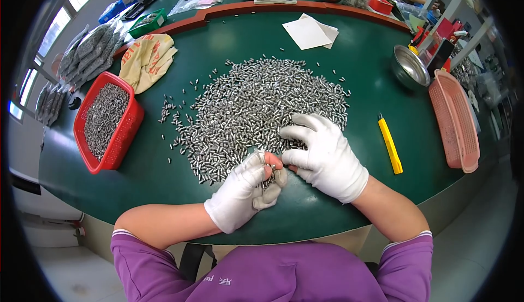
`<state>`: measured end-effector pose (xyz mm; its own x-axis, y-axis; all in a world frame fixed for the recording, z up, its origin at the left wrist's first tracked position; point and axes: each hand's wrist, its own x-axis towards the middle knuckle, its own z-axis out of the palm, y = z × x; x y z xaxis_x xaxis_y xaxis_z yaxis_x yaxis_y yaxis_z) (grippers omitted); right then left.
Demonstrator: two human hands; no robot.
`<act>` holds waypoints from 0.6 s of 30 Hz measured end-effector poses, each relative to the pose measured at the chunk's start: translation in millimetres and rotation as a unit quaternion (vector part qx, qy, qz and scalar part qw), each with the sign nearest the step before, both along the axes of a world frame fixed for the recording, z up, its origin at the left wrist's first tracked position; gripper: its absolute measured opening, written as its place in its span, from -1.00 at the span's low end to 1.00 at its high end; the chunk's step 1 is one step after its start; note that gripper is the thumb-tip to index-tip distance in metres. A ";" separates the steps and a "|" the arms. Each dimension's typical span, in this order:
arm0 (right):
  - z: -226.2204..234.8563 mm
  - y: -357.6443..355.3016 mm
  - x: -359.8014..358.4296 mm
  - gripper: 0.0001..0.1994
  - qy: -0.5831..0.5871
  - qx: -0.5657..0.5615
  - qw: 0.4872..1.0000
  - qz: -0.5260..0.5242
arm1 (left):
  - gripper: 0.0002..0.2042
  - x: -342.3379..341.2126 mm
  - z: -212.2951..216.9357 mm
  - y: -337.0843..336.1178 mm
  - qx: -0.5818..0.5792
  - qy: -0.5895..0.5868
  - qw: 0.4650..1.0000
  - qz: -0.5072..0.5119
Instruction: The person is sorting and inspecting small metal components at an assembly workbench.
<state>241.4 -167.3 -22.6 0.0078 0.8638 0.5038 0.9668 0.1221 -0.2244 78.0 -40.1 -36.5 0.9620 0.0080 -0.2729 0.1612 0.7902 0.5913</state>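
Note:
A wide heap of small silvery metal pins (262,94) covers the middle of the green table. At its near edge my left hand (245,190), in a white glove with bare thumb and fingertip, is curled closed around several of the pins. Close beside it on the right, my gloved right hand (325,157) bends over the heap's edge. Its thumb and forefinger are pinched together near the left fingertips; whatever lies between them is too small to make out. The other right fingers arch over the pins.
A red basket (136,117) of metal pins stands left, beside a yellowish cloth bag (147,61). White paper (307,33) lies at the back. To the right are a yellow cutter knife (390,144), a metal bowl (410,67) and a pink basket (456,122). A red-brown ledge (305,6) bounds the far side.

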 end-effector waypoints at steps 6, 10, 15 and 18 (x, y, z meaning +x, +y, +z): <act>-0.9 -3.3 -1.8 -0.86 -0.011 -0.022 0.999 -0.040 | -0.79 0.7 1.6 -0.9 0.038 0.027 0.999 -0.005; 2.2 -6.3 -1.1 -0.81 0.150 0.006 0.988 -0.020 | -0.80 1.5 -1.8 -1.7 0.037 0.025 0.999 -0.014; 1.8 -5.9 -0.4 -0.78 0.247 -0.004 0.968 0.048 | -0.86 4.4 8.0 -2.5 0.049 0.058 0.997 -0.034; 5.2 -7.2 -2.2 -0.78 0.262 0.000 0.964 0.047 | -0.87 4.0 5.0 -3.3 0.031 0.058 0.998 -0.023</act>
